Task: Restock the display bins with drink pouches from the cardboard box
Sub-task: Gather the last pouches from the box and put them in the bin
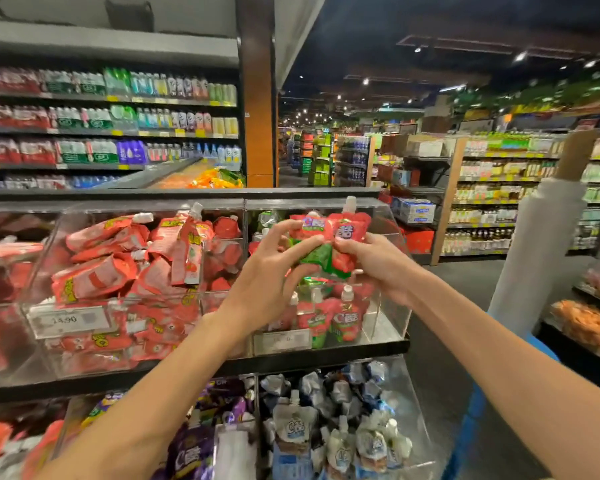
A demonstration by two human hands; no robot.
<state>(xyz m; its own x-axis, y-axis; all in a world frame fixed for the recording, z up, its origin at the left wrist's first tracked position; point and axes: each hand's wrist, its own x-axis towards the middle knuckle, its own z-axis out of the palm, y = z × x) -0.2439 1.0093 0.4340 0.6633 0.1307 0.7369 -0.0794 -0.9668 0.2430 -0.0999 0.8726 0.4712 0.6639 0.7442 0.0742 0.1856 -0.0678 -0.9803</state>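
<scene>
held up in both hands, a bunch of red-and-green drink pouches (329, 233), just above the open top of the clear bin (395, 306) at the right end of the upper shelf. left hand (274, 261) curled round the left side of the bunch, fingers reaching over the top; right hand (374, 268) clamped on the right side, fingers wrapped behind. both gripping, neither spread flat. already standing along the front edge of that bin, a short row of matching pouches (329, 318), caps up, with room behind. cardboard box out of view. probably mid-placement, bunch not yet lowered. risks from here: a slip out of a shared hold on several slick pouches at once, ending in a drop past the front edge into the lower bin (413, 410) of pale pouches and mixed flavours; a knock to the upright row from too quick a lowering; a drift left across the divider, with stock landing in the neighbouring bin (45, 244) of different red packs.
</scene>
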